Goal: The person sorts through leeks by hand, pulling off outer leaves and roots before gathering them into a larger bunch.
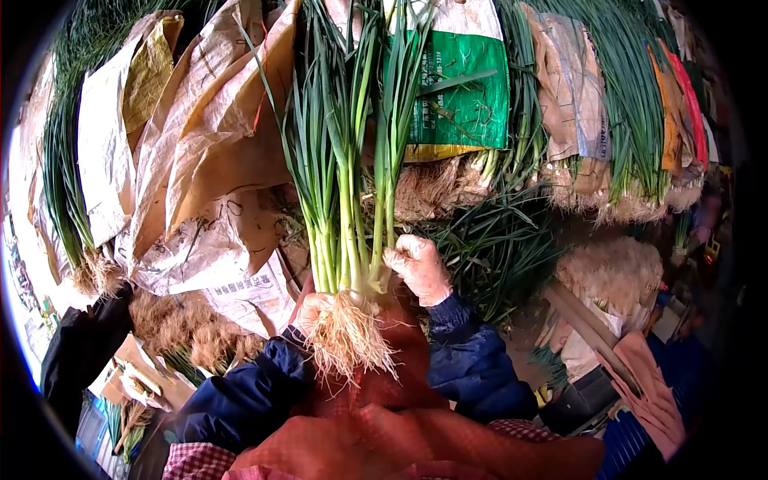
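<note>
A bunch of green garlic (348,216) stands upright before my chest, its long flat leaves pointing away and its pale roots (348,340) hanging toward me. My left hand (314,310) is wrapped round the white stem bases just above the roots; the bunch partly hides its fingers. Against the outermost stalk on the right, my right hand (422,270) is closed with the fingers curled in. What those fingers pinch, if anything, is hidden. A reddish-brown apron (384,400) lies below the roots.
Bundles of green garlic (628,104) wrapped in sacking line the far side. Loose leaves (500,256) are heaped right of my right hand. Rooted bundles (188,324) lie at left, another root mass (612,276) at right. A wooden bar (588,328) slants nearby, beside a pink cloth (650,384).
</note>
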Demonstrator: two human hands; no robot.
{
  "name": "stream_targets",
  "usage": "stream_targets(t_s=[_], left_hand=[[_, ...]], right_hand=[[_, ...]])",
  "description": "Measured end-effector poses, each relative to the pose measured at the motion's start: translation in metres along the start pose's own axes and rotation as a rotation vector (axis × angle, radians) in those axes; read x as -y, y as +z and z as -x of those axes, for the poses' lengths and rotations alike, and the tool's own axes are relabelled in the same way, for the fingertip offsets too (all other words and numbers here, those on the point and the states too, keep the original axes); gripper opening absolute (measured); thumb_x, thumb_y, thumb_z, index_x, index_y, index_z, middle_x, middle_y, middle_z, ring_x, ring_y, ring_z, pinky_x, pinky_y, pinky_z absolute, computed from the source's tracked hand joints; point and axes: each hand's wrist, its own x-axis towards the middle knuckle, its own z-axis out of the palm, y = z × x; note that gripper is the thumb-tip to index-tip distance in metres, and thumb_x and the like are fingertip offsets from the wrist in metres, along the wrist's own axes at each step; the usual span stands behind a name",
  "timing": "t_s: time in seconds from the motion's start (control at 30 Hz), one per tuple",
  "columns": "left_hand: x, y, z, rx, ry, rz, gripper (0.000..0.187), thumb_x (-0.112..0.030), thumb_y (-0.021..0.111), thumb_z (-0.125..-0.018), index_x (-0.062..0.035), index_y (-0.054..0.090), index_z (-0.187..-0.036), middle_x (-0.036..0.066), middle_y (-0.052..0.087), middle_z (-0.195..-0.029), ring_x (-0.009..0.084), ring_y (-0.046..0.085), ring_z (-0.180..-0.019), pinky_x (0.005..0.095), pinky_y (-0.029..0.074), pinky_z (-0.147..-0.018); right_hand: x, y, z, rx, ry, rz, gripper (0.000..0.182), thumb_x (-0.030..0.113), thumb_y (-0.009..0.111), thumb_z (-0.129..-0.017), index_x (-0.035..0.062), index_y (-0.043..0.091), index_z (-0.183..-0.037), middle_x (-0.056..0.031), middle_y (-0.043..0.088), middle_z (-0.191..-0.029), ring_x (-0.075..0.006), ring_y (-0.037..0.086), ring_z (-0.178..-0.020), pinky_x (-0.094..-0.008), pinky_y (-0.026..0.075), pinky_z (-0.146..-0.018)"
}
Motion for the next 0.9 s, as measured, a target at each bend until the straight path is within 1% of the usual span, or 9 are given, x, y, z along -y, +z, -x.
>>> stream_targets(t_s=[0.1, 0.23, 0.4, 0.5, 0.57, 0.6, 0.7, 0.77, 0.9], left_hand=[[0.000, 0.000, -0.001, -0.006, 0.003, -0.009, 0.022, 0.000, 0.052, -0.069, 0.0099, 0.055, -0.089, 0.016, 0.059, -0.078, 0.0263, 0.060, -0.074, 0.0371, 0.053, -0.071], [-0.001, 0.002, -0.003, -0.016, -0.001, -0.033, 0.022, 0.001, 0.052, -0.069, 0.0099, 0.055, -0.088, 0.016, 0.059, -0.078, 0.0261, 0.060, -0.074, 0.0367, 0.053, -0.071], [0.006, 0.000, -0.003, -0.041, 0.005, -0.041, 0.021, 0.001, 0.052, -0.068, 0.0099, 0.055, -0.087, 0.016, 0.059, -0.077, 0.0258, 0.060, -0.073, 0.0363, 0.053, -0.072], [0.010, -0.003, -0.005, -0.042, 0.031, -0.037, 0.021, 0.001, 0.052, -0.068, 0.0100, 0.055, -0.086, 0.016, 0.059, -0.076, 0.0257, 0.060, -0.073, 0.0360, 0.053, -0.072], [0.007, -0.002, -0.008, -0.030, 0.036, -0.031, 0.020, 0.001, 0.052, -0.068, 0.0100, 0.055, -0.086, 0.016, 0.059, -0.076, 0.0256, 0.060, -0.073, 0.0358, 0.053, -0.072], [0.004, 0.000, -0.008, -0.024, 0.032, -0.029, 0.020, 0.001, 0.052, -0.068, 0.0100, 0.055, -0.086, 0.015, 0.059, -0.076, 0.0255, 0.060, -0.073, 0.0357, 0.053, -0.072], [0.000, 0.009, -0.008, 0.022, 0.019, -0.039, 0.020, 0.001, 0.052, -0.068, 0.0100, 0.055, -0.085, 0.015, 0.059, -0.075, 0.0253, 0.061, -0.072, 0.0354, 0.053, -0.072], [0.009, 0.012, -0.003, -0.003, 0.021, -0.056, 0.019, 0.001, 0.052, -0.068, 0.0100, 0.055, -0.085, 0.015, 0.059, -0.075, 0.0252, 0.061, -0.072, 0.0352, 0.053, -0.072], [0.006, -0.025, -0.009, -0.162, 0.032, -0.218, 0.023, -0.001, 0.053, -0.066, 0.0099, 0.055, -0.086, 0.017, 0.060, -0.080, 0.0263, 0.061, -0.076, 0.0376, 0.053, -0.074]], right_hand=[[0.009, 0.000, -0.014, 0.161, 0.158, -0.157, 0.017, 0.011, 0.064, -0.079, -0.0001, 0.054, -0.071, -0.0002, 0.050, -0.058, -0.0070, 0.043, -0.055, -0.0236, 0.037, -0.046], [0.018, -0.004, -0.067, -0.118, 0.277, -0.471, 0.018, 0.013, 0.064, -0.079, -0.0030, 0.057, -0.084, 0.0013, 0.052, -0.061, -0.0042, 0.047, -0.055, -0.0206, 0.037, -0.040], [-0.002, 0.021, -0.025, -0.512, 0.037, -0.475, 0.008, 0.005, 0.057, -0.082, -0.0020, 0.057, -0.082, -0.0024, 0.055, -0.065, -0.0097, 0.050, -0.058, -0.0235, 0.042, -0.052], [-0.036, 0.023, 0.025, -0.537, -0.224, 0.192, 0.010, 0.010, 0.058, -0.081, -0.0001, 0.057, -0.080, -0.0093, 0.054, -0.063, -0.0143, 0.049, -0.056, -0.0266, 0.041, -0.053], [-0.082, 0.011, 0.059, -0.553, 0.100, 0.089, 0.015, 0.015, 0.056, -0.084, 0.0019, 0.060, -0.078, -0.0010, 0.056, -0.065, -0.0074, 0.050, -0.056, -0.0223, 0.041, -0.051], [-0.071, -0.006, 0.076, -0.433, 0.523, 0.032, 0.015, 0.015, 0.055, -0.084, 0.0004, 0.060, -0.086, -0.0023, 0.059, -0.068, -0.0086, 0.051, -0.051, -0.0216, 0.042, -0.047], [-0.100, -0.041, 0.097, -0.208, 0.579, 0.511, 0.025, 0.017, 0.053, -0.084, -0.0009, 0.053, -0.101, -0.0109, 0.062, -0.083, -0.0117, 0.055, -0.053, -0.0215, 0.044, -0.048], [-0.050, -0.028, 0.059, -0.354, 0.074, 0.286, 0.032, 0.030, 0.050, -0.084, 0.0007, 0.057, -0.093, -0.0150, 0.062, -0.074, -0.0300, 0.059, -0.064, -0.0377, 0.046, -0.061], [-0.003, 0.000, -0.012, -0.154, -0.036, 0.365, 0.027, 0.028, 0.049, -0.083, 0.0022, 0.057, -0.084, -0.0155, 0.058, -0.065, -0.0328, 0.057, -0.061, -0.0379, 0.045, -0.057]])
